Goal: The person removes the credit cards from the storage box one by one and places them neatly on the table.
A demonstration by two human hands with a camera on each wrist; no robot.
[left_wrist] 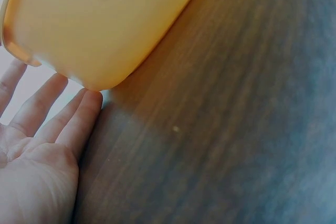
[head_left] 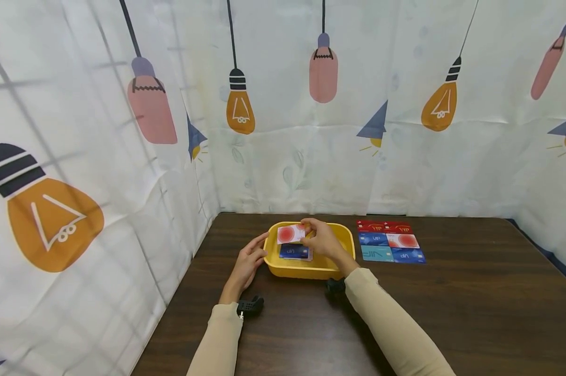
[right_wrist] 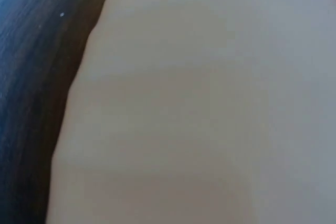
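In the head view a yellow plastic basket (head_left: 293,272) stands on the dark wooden table. My right hand (head_left: 324,239) reaches over it and pinches a white card with a red circle pattern (head_left: 290,234) by its right end. Below that card, a dark blue card (head_left: 294,251) lies in the basket on top of other cards, whose edges just show. The fingers of my left hand (head_left: 249,262) are extended and touch the basket's left side. In the left wrist view this hand (left_wrist: 42,145) has its fingertips against the basket wall (left_wrist: 105,30). A sleeve fills the right wrist view, hiding the right hand there.
Right of the basket, several cards lie in a block of rows: red VIP cards (head_left: 384,226), a blue VIP card (head_left: 373,238), a white-and-red card (head_left: 403,241), a light blue card (head_left: 377,254) and a dark blue card (head_left: 408,256). A printed curtain (head_left: 283,172) hangs behind the table.
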